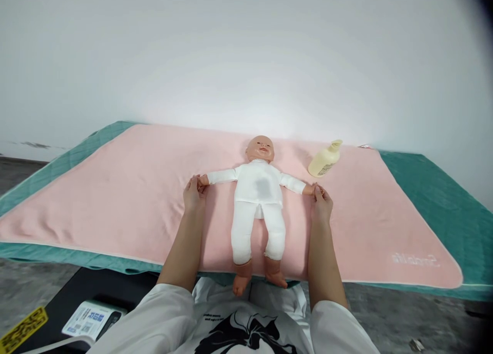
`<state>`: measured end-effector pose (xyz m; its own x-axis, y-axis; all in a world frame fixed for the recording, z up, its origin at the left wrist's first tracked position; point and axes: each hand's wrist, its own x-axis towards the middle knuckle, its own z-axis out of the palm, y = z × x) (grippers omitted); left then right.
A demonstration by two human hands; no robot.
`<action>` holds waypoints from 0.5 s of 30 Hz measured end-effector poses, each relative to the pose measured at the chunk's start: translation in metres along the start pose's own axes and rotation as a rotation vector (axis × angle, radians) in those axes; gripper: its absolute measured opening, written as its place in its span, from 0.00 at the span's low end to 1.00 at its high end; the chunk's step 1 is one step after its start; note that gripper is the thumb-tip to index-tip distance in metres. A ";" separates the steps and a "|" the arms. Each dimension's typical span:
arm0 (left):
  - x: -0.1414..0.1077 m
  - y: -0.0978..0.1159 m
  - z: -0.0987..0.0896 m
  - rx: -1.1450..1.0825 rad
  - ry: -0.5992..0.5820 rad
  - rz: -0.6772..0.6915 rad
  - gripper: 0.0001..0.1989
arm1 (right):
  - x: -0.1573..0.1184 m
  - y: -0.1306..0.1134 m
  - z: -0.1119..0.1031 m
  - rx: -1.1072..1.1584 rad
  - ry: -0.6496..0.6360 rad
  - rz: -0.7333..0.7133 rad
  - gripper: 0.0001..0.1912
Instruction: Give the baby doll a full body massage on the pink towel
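A baby doll (259, 190) in a white top and trousers lies on its back on a pink mat (146, 200), its head toward the wall and its bare feet over the near edge. Both of its arms are stretched out sideways. My left hand (194, 191) is closed around the doll's hand on the left. On the other side, my right hand (322, 199) pinches the doll's other hand. A dark grey patch marks the chest of the white top. Close to my right hand lies a pale yellow pump bottle (325, 159), tilted on the mat.
Beneath the mat a green quilted cover (442, 200) shows at both sides. A white wall (246, 61) rises behind. At the lower left, a white box-like device (90, 318) with a label and a yellow tag (23, 328) sit on or near a black surface.
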<state>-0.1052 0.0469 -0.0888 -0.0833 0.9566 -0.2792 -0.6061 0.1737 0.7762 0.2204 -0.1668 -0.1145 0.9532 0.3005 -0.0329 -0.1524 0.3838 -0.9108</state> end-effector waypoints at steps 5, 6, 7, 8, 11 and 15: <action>-0.003 0.002 0.003 -0.003 0.010 -0.006 0.07 | -0.003 -0.001 0.002 -0.008 -0.029 -0.006 0.21; -0.004 0.003 0.004 -0.002 0.014 -0.009 0.07 | -0.003 -0.001 0.001 -0.015 -0.034 -0.011 0.21; -0.004 0.003 0.004 -0.003 0.016 -0.009 0.07 | -0.003 0.000 0.001 -0.021 -0.035 -0.019 0.21; -0.004 0.003 0.005 -0.004 0.016 -0.008 0.07 | -0.003 0.000 0.001 -0.029 -0.034 -0.027 0.20; -0.004 0.003 0.005 -0.005 0.004 0.005 0.07 | -0.002 0.003 0.000 -0.059 -0.027 -0.060 0.20; -0.004 0.002 0.004 0.003 0.012 0.016 0.07 | -0.001 0.005 -0.001 -0.082 -0.028 -0.087 0.20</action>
<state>-0.1025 0.0443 -0.0840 -0.1021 0.9565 -0.2732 -0.6019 0.1592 0.7826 0.2188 -0.1663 -0.1193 0.9540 0.2943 0.0580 -0.0469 0.3373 -0.9402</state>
